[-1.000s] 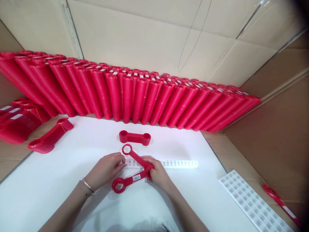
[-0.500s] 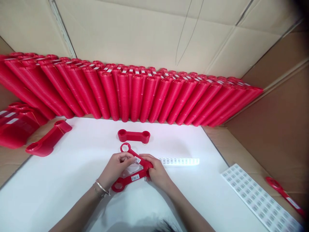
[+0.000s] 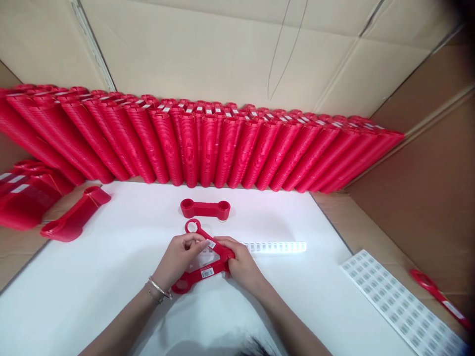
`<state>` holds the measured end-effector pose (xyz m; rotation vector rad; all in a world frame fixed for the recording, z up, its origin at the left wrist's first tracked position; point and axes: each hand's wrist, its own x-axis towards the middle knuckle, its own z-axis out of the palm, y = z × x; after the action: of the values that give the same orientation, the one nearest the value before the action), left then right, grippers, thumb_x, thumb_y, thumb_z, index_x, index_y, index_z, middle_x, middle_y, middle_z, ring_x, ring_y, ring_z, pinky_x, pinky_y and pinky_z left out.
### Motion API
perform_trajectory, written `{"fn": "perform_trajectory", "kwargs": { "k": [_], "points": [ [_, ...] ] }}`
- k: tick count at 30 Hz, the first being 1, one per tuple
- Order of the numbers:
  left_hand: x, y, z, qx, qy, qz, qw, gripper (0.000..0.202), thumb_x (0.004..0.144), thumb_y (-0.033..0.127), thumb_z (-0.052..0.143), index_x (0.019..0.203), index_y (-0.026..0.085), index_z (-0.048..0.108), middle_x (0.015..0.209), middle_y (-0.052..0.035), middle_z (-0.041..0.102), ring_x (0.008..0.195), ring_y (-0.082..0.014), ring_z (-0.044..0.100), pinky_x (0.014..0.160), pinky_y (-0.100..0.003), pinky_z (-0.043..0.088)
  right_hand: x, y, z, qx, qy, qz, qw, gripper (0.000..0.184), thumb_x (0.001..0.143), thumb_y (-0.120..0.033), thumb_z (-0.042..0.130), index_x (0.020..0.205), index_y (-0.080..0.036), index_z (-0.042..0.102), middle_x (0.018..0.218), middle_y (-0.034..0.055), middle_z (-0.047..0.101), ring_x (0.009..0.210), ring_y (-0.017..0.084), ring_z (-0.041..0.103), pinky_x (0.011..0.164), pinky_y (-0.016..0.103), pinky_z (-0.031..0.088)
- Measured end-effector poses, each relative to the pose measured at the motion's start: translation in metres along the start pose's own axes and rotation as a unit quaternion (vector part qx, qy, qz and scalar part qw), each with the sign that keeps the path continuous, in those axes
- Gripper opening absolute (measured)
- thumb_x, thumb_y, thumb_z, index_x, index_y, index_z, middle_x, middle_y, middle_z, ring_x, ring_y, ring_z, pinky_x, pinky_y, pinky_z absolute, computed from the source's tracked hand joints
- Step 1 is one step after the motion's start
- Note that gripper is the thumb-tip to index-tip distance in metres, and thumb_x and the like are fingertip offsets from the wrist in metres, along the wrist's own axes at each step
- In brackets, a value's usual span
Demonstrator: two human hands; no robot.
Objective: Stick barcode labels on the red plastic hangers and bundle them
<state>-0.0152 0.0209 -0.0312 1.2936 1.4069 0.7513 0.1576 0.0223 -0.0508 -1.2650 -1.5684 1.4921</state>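
Two flat red plastic wrenches [image 3: 202,273] with ring ends lie fanned in a V on the white table [image 3: 92,277], and my right hand [image 3: 241,264] grips them where they cross. My left hand [image 3: 181,257] has its fingertips pinched on a small white barcode label [image 3: 211,244] on the upper wrench. The lower wrench carries its own barcode label [image 3: 207,272]. A strip of white labels [image 3: 276,247] lies just right of my right hand. A short stack of the same red wrenches [image 3: 205,208] lies beyond my hands.
A long row of leaning stacks of red wrenches [image 3: 208,148] lines the cardboard back wall. More red stacks [image 3: 72,217] lie at the left. A sheet of barcode labels [image 3: 401,306] and a single red wrench [image 3: 440,296] lie at the right.
My left hand moved from the label strip up to the upper wrench, where a label now sits. The view shifted slightly. My right hand kept its hold.
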Motion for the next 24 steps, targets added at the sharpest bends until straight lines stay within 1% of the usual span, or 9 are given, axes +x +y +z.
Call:
{"fn": "perform_trajectory", "kwargs": {
  "k": [2,4,8,10,12,15,17,20,24],
  "points": [
    [0.000,-0.001,0.001,0.014,0.009,0.009,1.000,0.035,0.076,0.051,0.054,0.076,0.017,0.062,0.049,0.0076,0.031,0.044,-0.0072,0.028,0.042,-0.019,0.026,0.000,0.000,-0.001,-0.010,0.005,-0.016,1.000,0.056,0.061,0.000,0.039,0.101,-0.025,0.068,0.117,0.0024,0.058,0.090,0.019,0.058,0.053,0.022,0.050],
    [0.000,-0.002,0.002,0.035,0.019,0.025,0.999,0.035,0.077,0.050,0.052,0.076,0.017,0.062,0.049,0.0074,0.031,0.045,-0.0079,0.029,0.043,-0.020,0.026,0.000,0.001,-0.001,-0.019,0.005,-0.029,0.999,0.054,0.061,0.000,0.039,0.100,-0.025,0.068,0.115,0.0024,0.059,0.095,0.021,0.057,0.064,0.027,0.052],
    [-0.002,-0.004,0.007,0.160,0.062,0.090,0.981,0.032,0.083,0.046,0.046,0.076,0.018,0.061,0.049,0.0060,0.038,0.047,-0.0099,0.036,0.048,-0.022,0.030,-0.001,0.000,-0.002,-0.028,0.002,-0.041,0.999,0.054,0.062,0.000,0.039,0.100,-0.025,0.068,0.113,0.0026,0.060,0.097,0.021,0.057,0.071,0.031,0.052],
    [-0.003,-0.005,0.010,0.266,0.091,0.149,0.948,0.029,0.086,0.041,0.043,0.079,0.019,0.060,0.055,0.0034,0.049,0.052,-0.0115,0.043,0.053,-0.024,0.034,-0.002,-0.001,-0.002,-0.029,0.004,-0.044,0.999,0.055,0.061,0.000,0.039,0.100,-0.025,0.068,0.112,0.0023,0.060,0.097,0.021,0.057,0.073,0.031,0.052],
    [-0.004,-0.005,0.011,0.365,0.119,0.216,0.898,0.027,0.088,0.036,0.041,0.080,0.018,0.059,0.066,-0.0004,0.056,0.059,-0.0138,0.048,0.058,-0.027,0.037,-0.003,-0.003,-0.001,-0.027,0.005,-0.050,0.998,0.056,0.061,0.001,0.038,0.101,-0.025,0.068,0.111,0.0022,0.061,0.098,0.021,0.057,0.074,0.031,0.051],
    [-0.005,-0.005,0.012,0.445,0.175,0.290,0.829,0.025,0.088,0.033,0.041,0.080,0.017,0.058,0.082,-0.0061,0.056,0.070,-0.0173,0.050,0.063,-0.030,0.040,-0.004,-0.005,0.000,-0.022,0.003,-0.058,0.998,0.058,0.060,0.001,0.036,0.103,-0.024,0.067,0.110,0.0024,0.061,0.098,0.021,0.057,0.075,0.031,0.051],
    [-0.005,-0.004,0.013,0.456,0.206,0.310,0.809,0.023,0.087,0.035,0.044,0.082,0.017,0.056,0.096,-0.0097,0.053,0.076,-0.0189,0.050,0.067,-0.033,0.042,-0.005,-0.006,0.001,-0.020,0.002,-0.060,0.998,0.059,0.060,0.000,0.035,0.103,-0.025,0.067,0.110,0.0023,0.061,0.097,0.020,0.057,0.075,0.031,0.051],
    [-0.005,-0.005,0.013,0.452,0.226,0.319,0.802,0.024,0.084,0.041,0.049,0.086,0.017,0.051,0.115,-0.0134,0.046,0.088,-0.0225,0.050,0.075,-0.038,0.045,-0.005,-0.005,0.000,-0.015,0.000,-0.063,0.998,0.062,0.057,0.000,0.035,0.104,-0.025,0.066,0.109,0.0023,0.061,0.093,0.020,0.058,0.071,0.030,0.051],
    [0.002,-0.008,0.008,0.410,0.267,0.312,0.814,0.041,0.079,0.047,0.055,0.104,0.017,0.044,0.119,-0.0150,0.043,0.102,-0.0282,0.047,0.083,-0.043,0.045,-0.006,-0.004,0.000,-0.001,-0.009,-0.049,0.999,0.062,0.057,-0.001,0.035,0.105,-0.025,0.066,0.114,0.0022,0.059,0.079,0.017,0.059,0.053,0.023,0.049]
  ]
}}
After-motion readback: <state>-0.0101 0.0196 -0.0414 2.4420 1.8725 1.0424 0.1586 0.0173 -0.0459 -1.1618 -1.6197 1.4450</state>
